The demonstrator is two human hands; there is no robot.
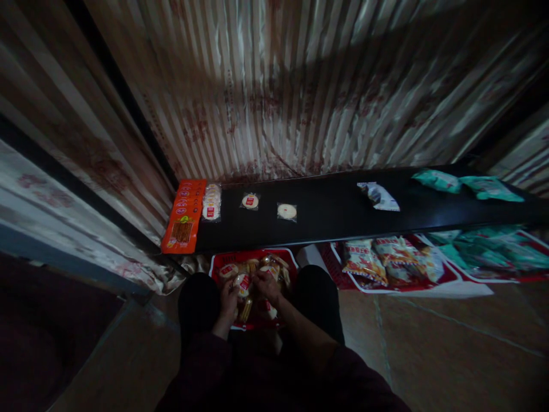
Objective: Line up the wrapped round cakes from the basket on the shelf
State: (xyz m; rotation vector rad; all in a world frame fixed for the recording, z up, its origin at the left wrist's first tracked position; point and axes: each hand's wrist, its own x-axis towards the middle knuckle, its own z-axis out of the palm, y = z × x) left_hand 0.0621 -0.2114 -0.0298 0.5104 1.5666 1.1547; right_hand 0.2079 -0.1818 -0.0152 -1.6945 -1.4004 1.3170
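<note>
Low in the head view, between my knees, stands a red bag [223, 260] full of small wrapped round crackers. My left hand [229, 303] is closed around one wrapped cracker [242, 283] with a red label, inside the bag. My right hand [265, 284] reaches into the same bag with its fingers curled over the snacks; what it grips is hidden. Both forearms wear dark sleeves.
A long black shelf [334, 214] runs in front of me, carrying an orange snack pack [183, 216], a stack of crackers [211, 202], two single crackers [250, 201], a white packet [380, 196] and green packets [437, 180]. More snack bags [386, 260] lie on the floor at right. Striped curtains hang behind.
</note>
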